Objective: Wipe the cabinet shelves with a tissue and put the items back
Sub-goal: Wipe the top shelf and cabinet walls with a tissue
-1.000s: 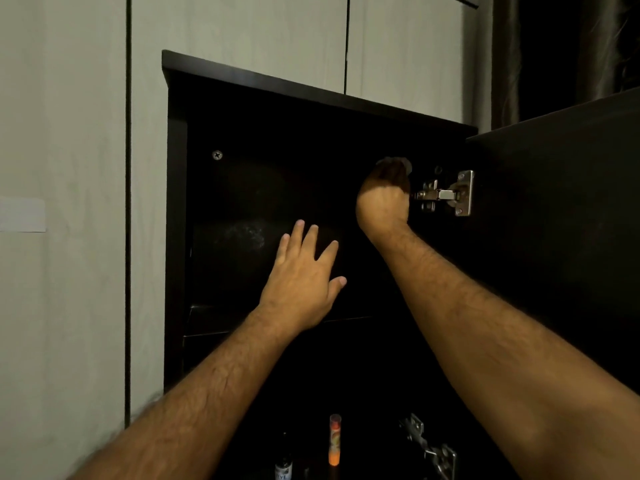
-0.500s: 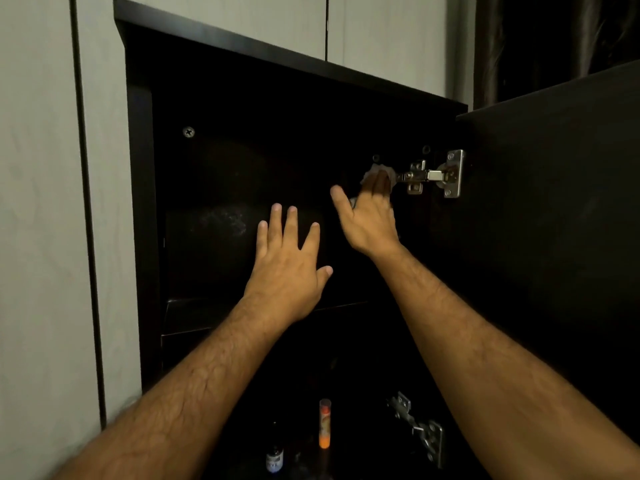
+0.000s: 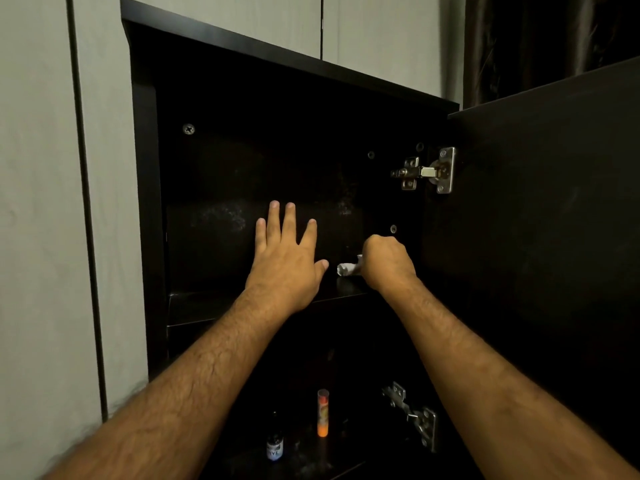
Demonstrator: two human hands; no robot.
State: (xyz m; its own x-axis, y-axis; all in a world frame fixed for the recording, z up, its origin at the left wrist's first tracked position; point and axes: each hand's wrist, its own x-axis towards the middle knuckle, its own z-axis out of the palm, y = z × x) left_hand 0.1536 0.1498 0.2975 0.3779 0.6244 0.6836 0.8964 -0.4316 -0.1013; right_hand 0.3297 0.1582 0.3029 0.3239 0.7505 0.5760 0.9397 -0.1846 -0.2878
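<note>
Tissue [image 3: 349, 269], balled in the right hand [image 3: 388, 265] beside the open left hand [image 3: 285, 263], risked shredding on the shelf [image 3: 194, 306].

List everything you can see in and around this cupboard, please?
cabinet: one, dark brown, centre, open
door: one, dark, swung open at right
hinges: two, silver, upper and lower right
shelf: one, dark, mid cabinet
tissue: one, white, on the shelf
tube: one, orange, upright below
small bottle: one, dark, left of the tube
left hand: fingers spread, before the back panel
right hand: grips the tissue
</note>
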